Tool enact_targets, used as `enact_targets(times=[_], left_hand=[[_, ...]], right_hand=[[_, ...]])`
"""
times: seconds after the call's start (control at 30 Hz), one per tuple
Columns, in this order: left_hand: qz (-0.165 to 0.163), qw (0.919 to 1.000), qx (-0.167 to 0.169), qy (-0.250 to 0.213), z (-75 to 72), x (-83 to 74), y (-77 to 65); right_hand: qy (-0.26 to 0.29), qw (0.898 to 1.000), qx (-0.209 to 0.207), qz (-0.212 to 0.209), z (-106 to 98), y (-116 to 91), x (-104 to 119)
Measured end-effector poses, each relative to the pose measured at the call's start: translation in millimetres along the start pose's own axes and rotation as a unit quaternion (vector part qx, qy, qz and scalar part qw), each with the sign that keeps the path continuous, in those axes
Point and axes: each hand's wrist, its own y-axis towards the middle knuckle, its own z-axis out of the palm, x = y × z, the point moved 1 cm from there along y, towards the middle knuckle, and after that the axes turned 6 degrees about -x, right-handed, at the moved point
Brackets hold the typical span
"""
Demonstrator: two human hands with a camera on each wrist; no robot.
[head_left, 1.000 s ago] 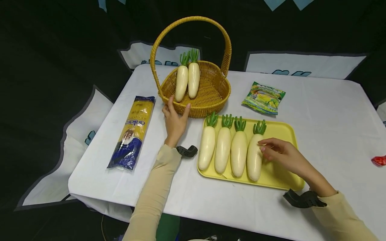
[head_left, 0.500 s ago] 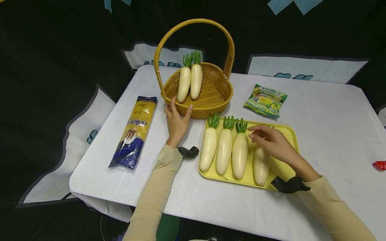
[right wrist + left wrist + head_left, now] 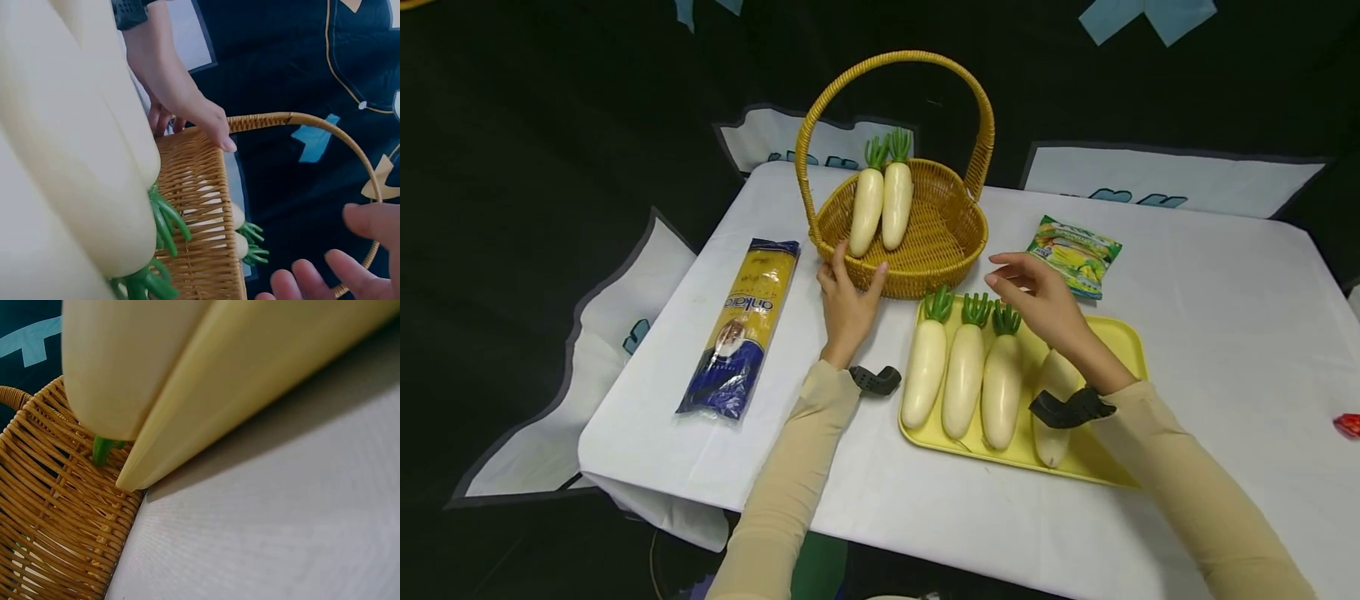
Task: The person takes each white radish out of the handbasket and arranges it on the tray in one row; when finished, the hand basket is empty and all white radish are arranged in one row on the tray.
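A brown wicker basket [image 3: 910,286] with a tall handle holds two white radishes [image 3: 867,212] with green tops. My left hand [image 3: 848,317] holds the basket at its near left rim; the thumb lies at the rim in the right wrist view. My right hand [image 3: 1037,302] hovers over the far side of a yellow tray [image 3: 1116,354], close to the basket, its fingers loosely bent around nothing. Several more white radishes [image 3: 966,379] lie side by side on that tray. The rightmost radish [image 3: 1052,446] is partly hidden under my right wrist.
Left of the basket lies a blue and yellow pasta packet [image 3: 741,329]. A green snack-like bag [image 3: 1078,254] lies behind the tray, partly covered by my right hand. A small red object [image 3: 1348,425] sits at the far right of the white-covered table [image 3: 1225,333].
My right hand has moved from the rightmost radish up and left toward the basket, empty. That radish has shifted slightly right, away from its neighbour. My left hand stays at the basket rim.
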Motion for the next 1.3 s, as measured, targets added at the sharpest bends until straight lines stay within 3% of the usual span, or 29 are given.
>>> enact_targets(times=[0.4,0.63,1.3], left_hand=[[0.01,0.9999,-0.004,0.001,0.7,0.5,-0.9],[0.008,0.9999,-0.01,0.001,0.6,1.8,-1.2],[0.003,1.0,0.0,0.004,-0.8,-1.5,-0.1]], right_hand=[[0.063,0.997,-0.042,-0.002,29,48,6],[0.088,0.995,-0.035,0.045,41,71,13],[0.067,0.993,-0.017,0.092,66,118,24]])
